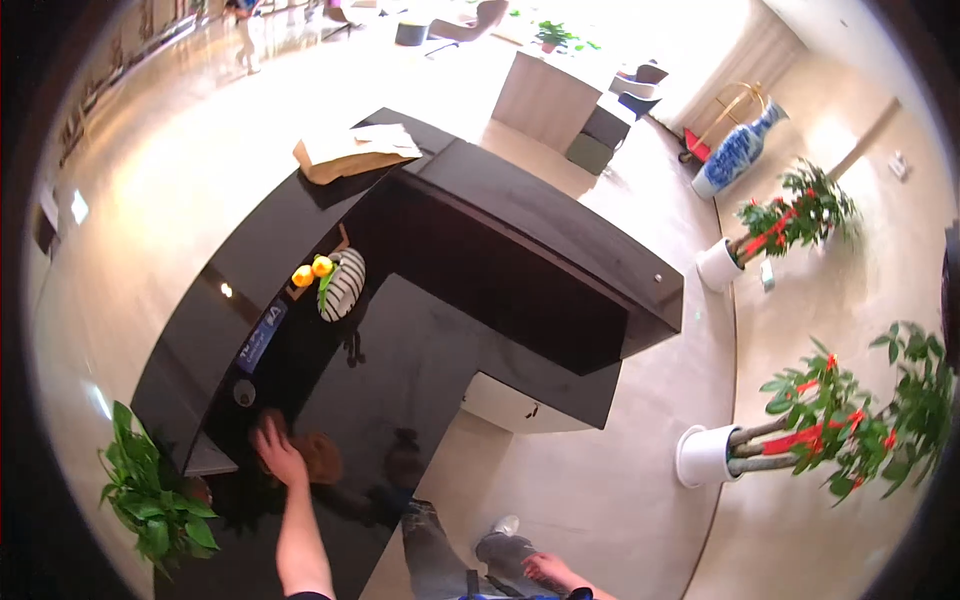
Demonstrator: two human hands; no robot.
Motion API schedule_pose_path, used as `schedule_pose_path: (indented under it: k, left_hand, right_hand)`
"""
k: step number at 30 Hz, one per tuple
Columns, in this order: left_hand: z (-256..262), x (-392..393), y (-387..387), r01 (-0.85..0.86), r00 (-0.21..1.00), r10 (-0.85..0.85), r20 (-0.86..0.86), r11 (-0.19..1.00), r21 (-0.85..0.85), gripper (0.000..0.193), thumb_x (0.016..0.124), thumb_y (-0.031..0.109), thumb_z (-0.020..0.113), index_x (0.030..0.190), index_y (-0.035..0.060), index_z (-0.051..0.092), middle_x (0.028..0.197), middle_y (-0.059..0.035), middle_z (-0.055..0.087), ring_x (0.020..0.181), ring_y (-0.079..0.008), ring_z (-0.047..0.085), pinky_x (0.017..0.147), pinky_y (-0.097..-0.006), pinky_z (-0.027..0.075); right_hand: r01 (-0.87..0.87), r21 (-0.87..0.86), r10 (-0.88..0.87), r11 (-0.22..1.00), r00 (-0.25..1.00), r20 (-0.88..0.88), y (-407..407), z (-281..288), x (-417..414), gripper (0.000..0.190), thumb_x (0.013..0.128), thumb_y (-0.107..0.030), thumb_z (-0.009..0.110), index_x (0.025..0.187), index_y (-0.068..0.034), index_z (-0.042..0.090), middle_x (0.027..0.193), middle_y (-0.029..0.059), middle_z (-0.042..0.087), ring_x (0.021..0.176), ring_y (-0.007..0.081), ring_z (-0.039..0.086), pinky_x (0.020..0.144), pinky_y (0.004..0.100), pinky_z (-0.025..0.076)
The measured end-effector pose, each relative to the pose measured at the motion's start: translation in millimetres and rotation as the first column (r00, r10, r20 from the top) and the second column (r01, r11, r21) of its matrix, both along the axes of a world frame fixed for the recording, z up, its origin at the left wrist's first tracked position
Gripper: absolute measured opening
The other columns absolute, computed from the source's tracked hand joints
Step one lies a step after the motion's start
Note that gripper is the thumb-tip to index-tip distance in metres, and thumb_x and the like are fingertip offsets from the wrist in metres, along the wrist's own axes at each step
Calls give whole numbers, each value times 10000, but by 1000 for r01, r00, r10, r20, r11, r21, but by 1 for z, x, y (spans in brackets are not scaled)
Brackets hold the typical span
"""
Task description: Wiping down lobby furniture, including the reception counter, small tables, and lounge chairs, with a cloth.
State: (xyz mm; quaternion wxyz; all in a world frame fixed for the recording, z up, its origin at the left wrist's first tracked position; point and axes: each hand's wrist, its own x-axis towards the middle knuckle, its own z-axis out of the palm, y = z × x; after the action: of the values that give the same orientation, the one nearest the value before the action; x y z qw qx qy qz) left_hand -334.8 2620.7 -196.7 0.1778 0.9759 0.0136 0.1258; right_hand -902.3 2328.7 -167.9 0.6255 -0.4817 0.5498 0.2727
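My left hand (281, 454) reaches out over the glossy black reception desk (360, 405). Its fingers press on a brown cloth (270, 420) against the dark inner panel of the counter. A brown patch on the desk beside this hand may be more cloth or its reflection. Just beyond the fingertips, a round cover plate (244, 392) sits on the panel, and a blue sign with writing (261, 336) stands further along. Down by my leg hangs my right hand (546, 568), fingers loosely apart, with nothing seen in it.
On the desk stands a black-and-white striped vase (343, 285) beside orange fruit (312, 271). Brown paper (356, 154) lies on the raised counter top (217, 285). A leafy plant (154, 495) is at left. A white drawer cabinet (525, 405) and potted trees (709, 455) are at right.
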Motion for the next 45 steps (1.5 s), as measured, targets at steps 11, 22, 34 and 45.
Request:
schedule_pose_path:
  k: [11,22,34,45]
  left_hand:
    - [58,-203,-97,38,973,-74,-218,986,-164,455,882,77,592,1323,180,549,1375,-143,477,1283,-347,424,1032,-425,387]
    - [138,-417,-298,341,684,-679,-266,620,-707,391,831,106,683,1218,101,631,1168,-113,662,1069,-219,643,941,-317,489]
    - [166,-511,-522,92,232,-896,-378,407,-909,362,927,142,581,1253,-14,577,1193,-98,643,1100,-164,588,965,-290,444]
    - [250,-511,-692,-63,337,-908,-248,241,-968,346,925,158,601,1251,40,590,1147,-76,662,1051,-122,592,927,-276,467]
  right_hand:
    - [329,-111,-322,938,944,77,-58,51,-127,266,935,-207,515,1068,-21,651,808,122,692,703,193,671,640,296,548]
    - [788,-295,-771,541,604,200,-126,57,-379,188,864,-159,548,916,4,627,721,150,662,539,207,632,439,324,502]
    - [654,-183,-562,734,736,376,-264,109,-287,251,926,-241,579,1079,-49,632,800,72,664,730,143,640,653,264,518]
    - [189,-475,119,860,830,545,-498,205,-141,811,721,-229,813,1403,-112,389,1259,126,491,1056,214,564,864,361,507]
